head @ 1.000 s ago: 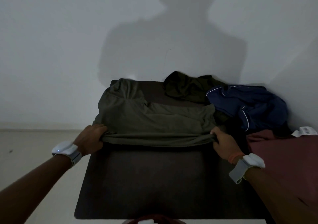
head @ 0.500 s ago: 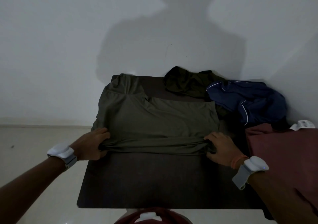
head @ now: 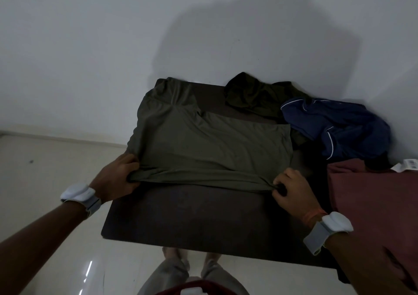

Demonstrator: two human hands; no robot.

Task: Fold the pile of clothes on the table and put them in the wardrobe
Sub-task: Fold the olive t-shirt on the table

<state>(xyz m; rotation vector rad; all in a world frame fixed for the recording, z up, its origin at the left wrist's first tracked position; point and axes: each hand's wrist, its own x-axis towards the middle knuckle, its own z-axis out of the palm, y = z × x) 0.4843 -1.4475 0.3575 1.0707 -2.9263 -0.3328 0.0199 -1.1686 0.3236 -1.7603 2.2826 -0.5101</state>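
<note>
Head view: a person stands at a dark table (head: 192,217) set against a white wall.
Olive garment (head: 210,149): spread flat on the far-left part of the table, long axis running left to right, near edge gathered into a taut fold.
Left hand (head: 117,177): fingers curled round the near-left corner of that edge.
Right hand (head: 291,190): pinches the near-right corner.
Key relation: the cloth lies beyond both hands, which hold opposite ends of its near edge and sit about equally close. The next fold probably carries this edge toward the wall.
Pile: dark green garment (head: 253,95), navy garment (head: 339,127) and maroon garment (head: 373,199) lie crumpled on the right.
Wardrobe: not in view.
</note>
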